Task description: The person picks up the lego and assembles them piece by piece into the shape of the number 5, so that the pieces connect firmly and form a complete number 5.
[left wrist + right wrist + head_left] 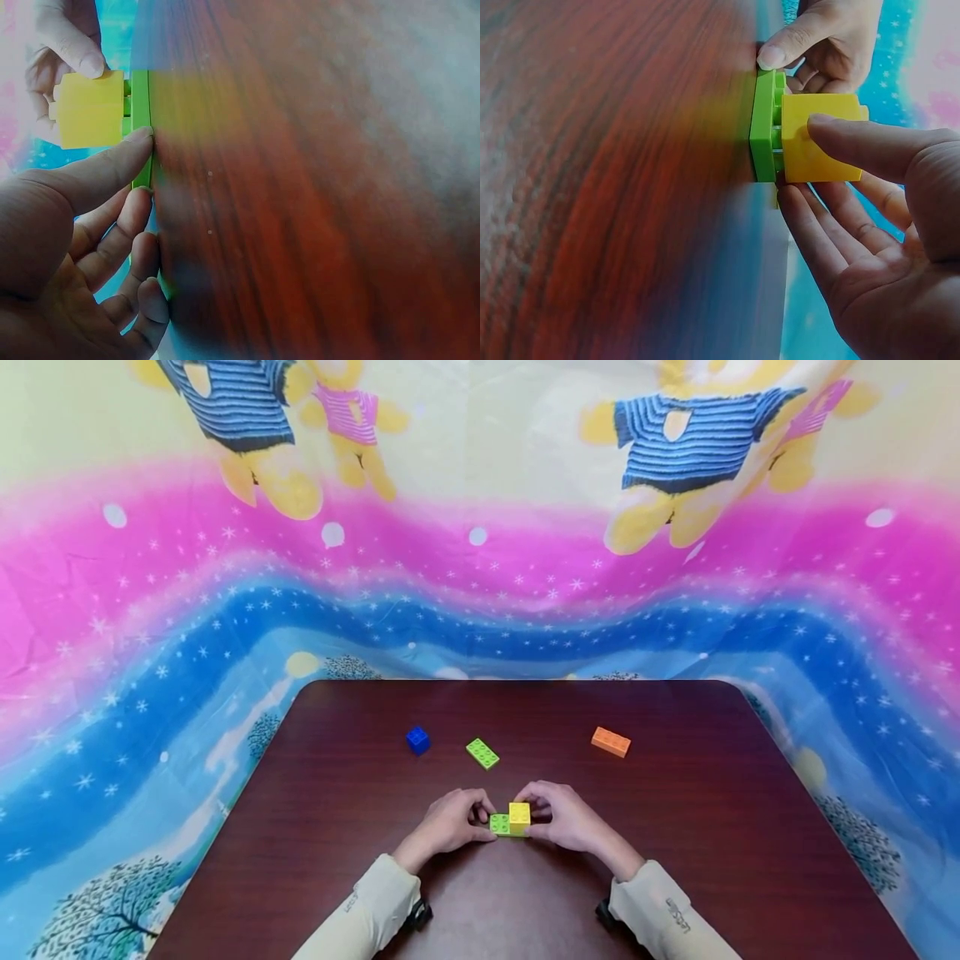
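My left hand (452, 821) pinches the left end of a flat green building plate (499, 824) lying on the table, its studs up. Thumb and fingers of my right hand (567, 818) hold a square yellow brick (520, 816) over the plate's right half. In the right wrist view, the yellow brick (821, 139) sits upright at the tops of the studs, and the studs of the green plate (763, 127) show in a narrow gap beneath it. The left wrist view has the left thumb on the near edge of the plate (141, 112).
Farther back on the dark wooden table (360, 893) lie a blue brick (417, 741), another green plate (482, 753) and an orange brick (611, 742) toward the right. A patterned cloth (480, 568) hangs behind the table and down its sides.
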A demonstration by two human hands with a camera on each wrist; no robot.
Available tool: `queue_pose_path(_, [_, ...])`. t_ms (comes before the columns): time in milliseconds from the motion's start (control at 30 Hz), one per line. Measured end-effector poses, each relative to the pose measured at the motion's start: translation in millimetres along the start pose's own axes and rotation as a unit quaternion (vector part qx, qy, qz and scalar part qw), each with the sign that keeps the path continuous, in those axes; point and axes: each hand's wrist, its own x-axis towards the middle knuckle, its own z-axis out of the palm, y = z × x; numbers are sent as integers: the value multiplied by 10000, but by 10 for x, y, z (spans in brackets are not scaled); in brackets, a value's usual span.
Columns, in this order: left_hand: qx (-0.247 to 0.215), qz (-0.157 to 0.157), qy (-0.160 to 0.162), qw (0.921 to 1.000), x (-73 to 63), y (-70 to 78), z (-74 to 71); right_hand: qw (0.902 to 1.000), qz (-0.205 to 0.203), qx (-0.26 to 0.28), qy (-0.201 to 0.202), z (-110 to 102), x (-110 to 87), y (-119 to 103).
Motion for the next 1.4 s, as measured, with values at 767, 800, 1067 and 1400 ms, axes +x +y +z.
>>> queue_pose_path(767, [-58, -53, -11, 10000, -7, -17, 11, 9996, 227, -105, 118, 26, -7, 39])
queue_pose_path(800, [-63, -51, -8, 10000, -8, -18, 12, 9997, 212, -106, 116, 27, -7, 43])
queue_pose_path(1067, [-52, -21, 10, 10000, -10, -15, 13, 9997, 63, -216, 67, 26, -13, 45])
queue_pose_path(1400, [-27, -42, -16, 10000, 0, -4, 2, 9999, -10, -167, -33, -19, -30, 21])
